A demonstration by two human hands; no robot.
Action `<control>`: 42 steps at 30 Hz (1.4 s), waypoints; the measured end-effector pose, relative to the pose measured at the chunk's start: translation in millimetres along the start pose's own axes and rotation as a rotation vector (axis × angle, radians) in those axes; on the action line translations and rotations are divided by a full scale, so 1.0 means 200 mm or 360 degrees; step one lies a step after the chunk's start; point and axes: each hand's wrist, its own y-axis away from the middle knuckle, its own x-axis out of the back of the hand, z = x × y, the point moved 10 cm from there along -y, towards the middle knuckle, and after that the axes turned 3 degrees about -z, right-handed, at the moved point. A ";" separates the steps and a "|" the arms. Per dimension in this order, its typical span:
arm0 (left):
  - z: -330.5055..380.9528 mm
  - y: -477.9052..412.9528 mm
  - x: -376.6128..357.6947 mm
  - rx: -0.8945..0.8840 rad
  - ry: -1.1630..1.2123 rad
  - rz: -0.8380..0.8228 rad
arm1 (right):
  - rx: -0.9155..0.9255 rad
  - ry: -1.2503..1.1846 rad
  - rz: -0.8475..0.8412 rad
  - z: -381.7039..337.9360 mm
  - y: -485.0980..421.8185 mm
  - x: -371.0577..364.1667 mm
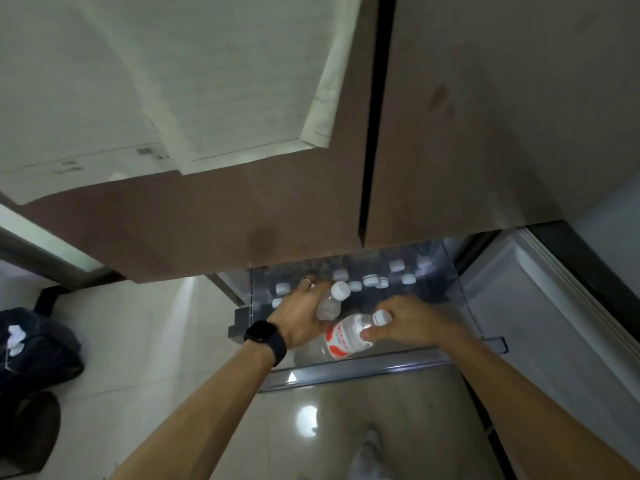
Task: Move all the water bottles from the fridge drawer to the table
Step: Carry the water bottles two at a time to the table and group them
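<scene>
- The fridge drawer (346, 370) is pulled out low down, under the two brown fridge doors (277, 209).
- Both hands reach down into the drawer, near its front edge.
- The left hand (298, 318) has a black watch (265, 341) on the wrist and a ring on one finger.
- Its fingers (313, 287) are wrapped around a small bottle (330, 303).
- This small bottle leans, with its white cap pointing up and to the right, toward the back of the drawer.
- The right hand (412, 320) holds a bigger bottle (341, 339) near its neck, with the fingers closed tight by the cap.
- The bigger bottle has a red and white label.
- It lies almost flat. Its long side runs from the front left of the drawer up to the right, and its white cap (382, 317) points right.
- The two bottles touch or nearly touch; I cannot tell which.
- More bottles (381, 277) stand at the back of the drawer. Only their white caps show well.
- A dark bag (38, 344) sits on the shiny floor (138, 341) at the left.
</scene>
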 end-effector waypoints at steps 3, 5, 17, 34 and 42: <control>-0.02 0.10 0.05 -0.0044 0.0193 0.0180 | 0.0116 0.0026 0.0295 -0.11 0.06 0.12; -0.05 0.15 0.07 -0.0038 0.0360 0.0324 | 0.0212 0.0087 0.0485 -0.18 0.09 0.13; -0.25 0.23 0.10 0.0463 0.0759 0.0495 | 0.0148 -0.0480 0.0290 -0.31 -0.12 -0.25; -0.16 0.92 0.36 0.0339 0.1005 0.1048 | 0.0490 -0.0505 0.0718 -0.67 0.34 0.03; -0.45 2.02 0.44 0.0499 0.1133 0.1710 | 0.1025 -0.0214 0.0578 -1.46 0.72 -0.43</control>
